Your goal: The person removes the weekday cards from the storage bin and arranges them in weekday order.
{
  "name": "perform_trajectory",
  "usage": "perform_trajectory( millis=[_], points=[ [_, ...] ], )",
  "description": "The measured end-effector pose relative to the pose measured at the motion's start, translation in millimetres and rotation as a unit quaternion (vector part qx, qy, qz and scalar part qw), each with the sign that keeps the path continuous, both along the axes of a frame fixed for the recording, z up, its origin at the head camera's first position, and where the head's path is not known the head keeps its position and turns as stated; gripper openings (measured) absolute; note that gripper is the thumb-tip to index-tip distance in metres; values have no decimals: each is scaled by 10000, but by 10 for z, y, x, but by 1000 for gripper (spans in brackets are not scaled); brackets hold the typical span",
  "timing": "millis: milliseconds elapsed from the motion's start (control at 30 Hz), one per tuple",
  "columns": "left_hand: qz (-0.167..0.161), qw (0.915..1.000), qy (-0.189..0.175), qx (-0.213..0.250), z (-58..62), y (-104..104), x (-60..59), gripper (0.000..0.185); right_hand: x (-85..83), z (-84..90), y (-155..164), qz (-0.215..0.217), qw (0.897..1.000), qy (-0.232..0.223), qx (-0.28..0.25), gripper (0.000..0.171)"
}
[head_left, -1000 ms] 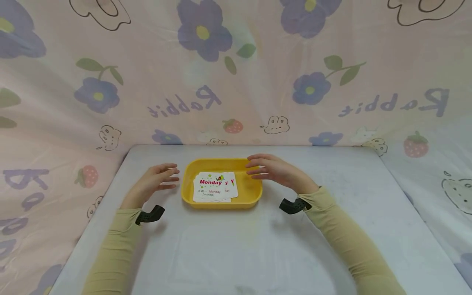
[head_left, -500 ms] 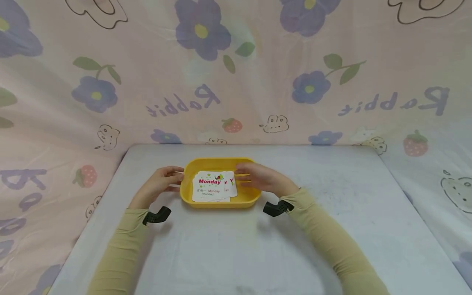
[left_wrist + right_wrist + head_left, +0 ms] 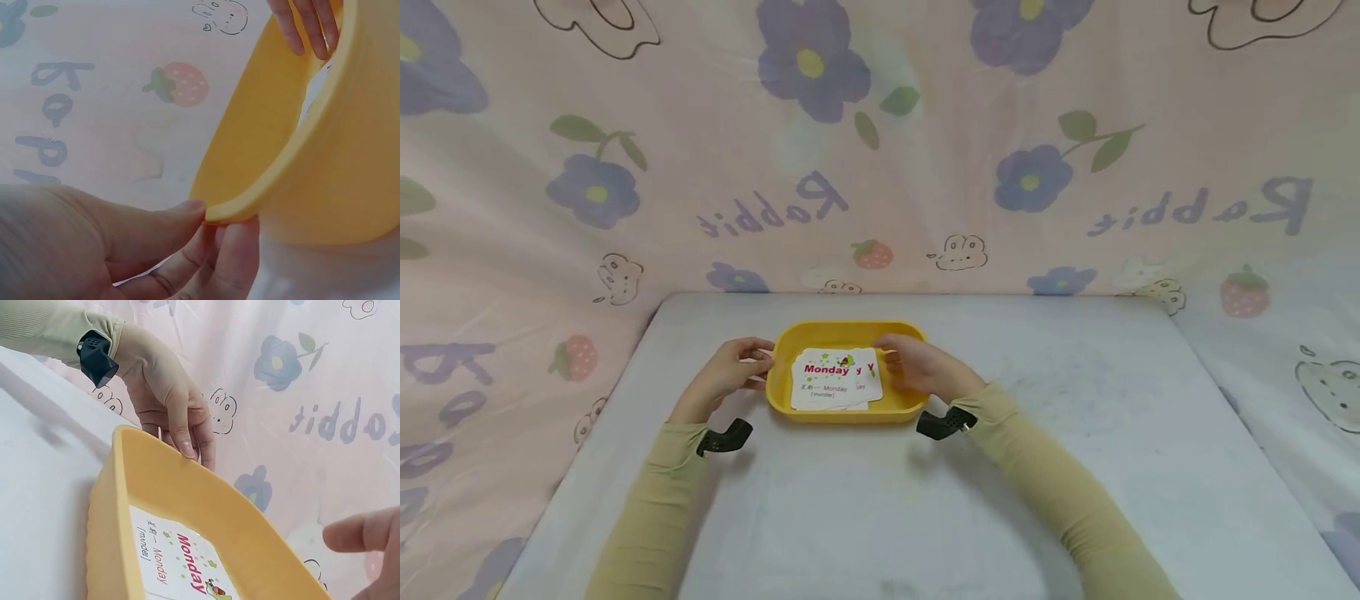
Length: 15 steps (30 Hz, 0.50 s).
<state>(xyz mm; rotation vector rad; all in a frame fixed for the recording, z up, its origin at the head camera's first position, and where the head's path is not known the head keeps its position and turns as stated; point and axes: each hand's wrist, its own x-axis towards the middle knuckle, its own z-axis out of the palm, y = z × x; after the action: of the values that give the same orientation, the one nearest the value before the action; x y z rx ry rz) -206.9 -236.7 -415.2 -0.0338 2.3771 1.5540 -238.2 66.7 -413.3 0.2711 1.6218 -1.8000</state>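
Note:
A yellow plastic tray [image 3: 850, 417] sits on the table with a loose stack of white word cards [image 3: 831, 383] in it. The top card reads "Monday" in red, and another card peeks out at its right. My left hand [image 3: 727, 372] pinches the tray's left rim; in the left wrist view its thumb [image 3: 162, 228] lies on top with the fingers beneath. Over the right part of the tray is my right hand [image 3: 928, 367], its fingers relaxed and pointing at the cards' right edge. The right wrist view shows its thumb side [image 3: 369, 540] above the tray's far rim, holding nothing.
A white table [image 3: 850, 517] extends around the tray. Behind it hangs a pink curtain [image 3: 925, 167] printed with flowers, rabbits and strawberries. A black camera mount sits on each wrist, the left mount [image 3: 726, 437] and the right mount [image 3: 945, 423].
My left hand has moved right and taken hold of the tray's rim. The right hand has moved left, from the tray's right edge to over its inside. Tray and cards stay put.

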Motion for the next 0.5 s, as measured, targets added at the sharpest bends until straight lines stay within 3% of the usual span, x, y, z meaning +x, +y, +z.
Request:
perform_trajectory(
  millis=[167, 400, 500],
  points=[
    [-34, 10000, 29, 51, 3, -30, 15, 40, -23, -22, -75, -126, 9998, -94, -94, 44],
    [-71, 9999, 25, 126, -6, -29, 9, 39, -69, -62, -143, -412, 9982, -344, -261, 59],
    [-88, 9999, 39, 127, -20, -17, 2, 39, -84, -72, -146, -470, 9977, -414, -243, 54]
  ],
)
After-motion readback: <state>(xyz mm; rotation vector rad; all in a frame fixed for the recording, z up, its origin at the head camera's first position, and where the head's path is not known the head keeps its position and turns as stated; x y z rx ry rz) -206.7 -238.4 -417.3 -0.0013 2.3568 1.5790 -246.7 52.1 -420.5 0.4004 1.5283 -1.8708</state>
